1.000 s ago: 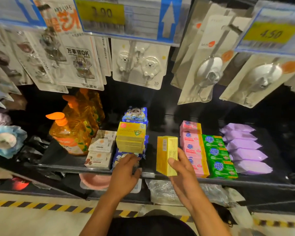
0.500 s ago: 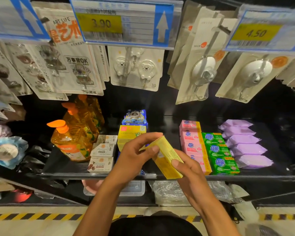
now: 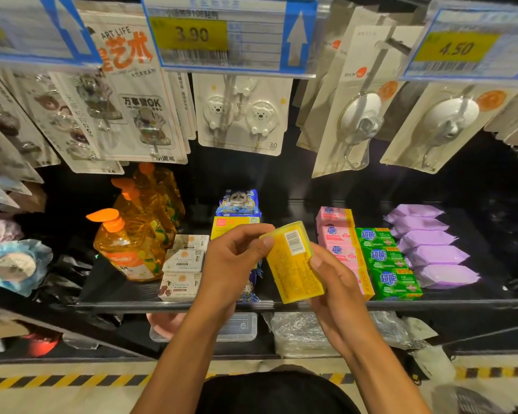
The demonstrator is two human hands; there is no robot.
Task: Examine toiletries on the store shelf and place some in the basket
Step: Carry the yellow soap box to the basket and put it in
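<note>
A yellow soap box [image 3: 292, 264] is held in front of the black shelf [image 3: 174, 304], tilted, its barcode side facing up. My right hand [image 3: 335, 282] grips its right and lower edge. My left hand [image 3: 234, 261] pinches its upper left corner with thumb and forefinger. Behind the hands a stack of yellow boxes [image 3: 222, 227] sits on the shelf, mostly hidden. No basket is in view.
On the shelf stand orange pump bottles [image 3: 129, 243], small white soap boxes [image 3: 183, 264], pink soap bars [image 3: 335, 237], green soap bars [image 3: 386, 264] and purple packs [image 3: 428, 246]. Hook packs [image 3: 243, 115] and price tags [image 3: 228, 34] hang above. A striped floor line [image 3: 57, 380] runs below.
My left hand rose from the shelf's front stack and took the box's upper corner. The box was tipped from upright so its barcode side faces up.
</note>
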